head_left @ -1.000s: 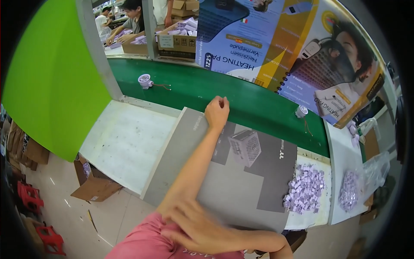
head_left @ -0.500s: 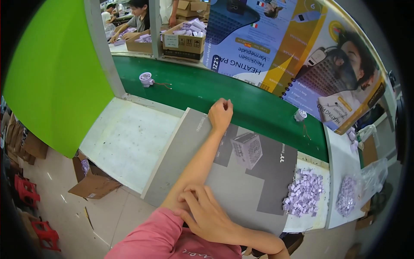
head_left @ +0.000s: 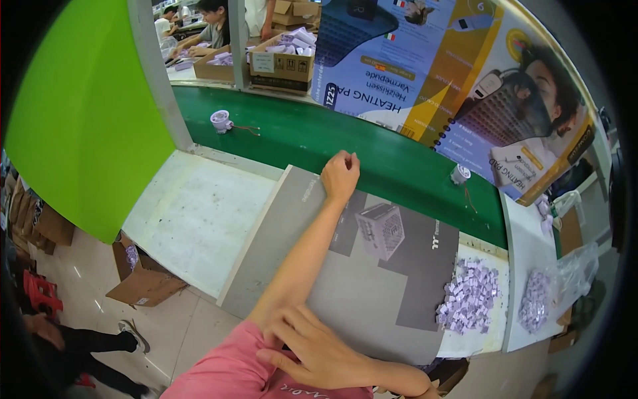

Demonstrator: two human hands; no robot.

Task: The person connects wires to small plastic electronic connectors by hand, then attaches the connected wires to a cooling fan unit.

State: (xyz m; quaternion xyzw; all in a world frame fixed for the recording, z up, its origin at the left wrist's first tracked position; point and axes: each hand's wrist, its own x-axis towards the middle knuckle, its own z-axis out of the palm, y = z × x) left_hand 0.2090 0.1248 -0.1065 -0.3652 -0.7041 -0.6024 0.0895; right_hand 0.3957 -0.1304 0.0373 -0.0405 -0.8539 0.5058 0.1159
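Note:
My left forearm stretches across a grey printed cardboard sheet (head_left: 372,286) on the bench. At its end my left hand (head_left: 340,176) is closed in a loose fist by the sheet's far edge, with nothing seen in it. My right hand (head_left: 312,349) lies across my left arm near the elbow, just below the pink sleeve (head_left: 229,359); its bent fingers are apart and hold nothing. Beyond the left hand, a green conveyor belt (head_left: 286,143) carries two small white round parts with thin wires, one at left (head_left: 221,121) and one at right (head_left: 460,174).
Small pale-purple pieces (head_left: 468,296) are heaped right of the sheet, near a clear plastic bag (head_left: 535,302) of similar pieces. A large printed board (head_left: 438,86) stands behind the belt, a green panel (head_left: 73,120) at left. An open carton (head_left: 146,282) sits below the bench.
My right hand has slid slightly down and left along my arm toward the sleeve. Both parts on the belt have shifted slightly left. A person's legs have appeared at the lower left.

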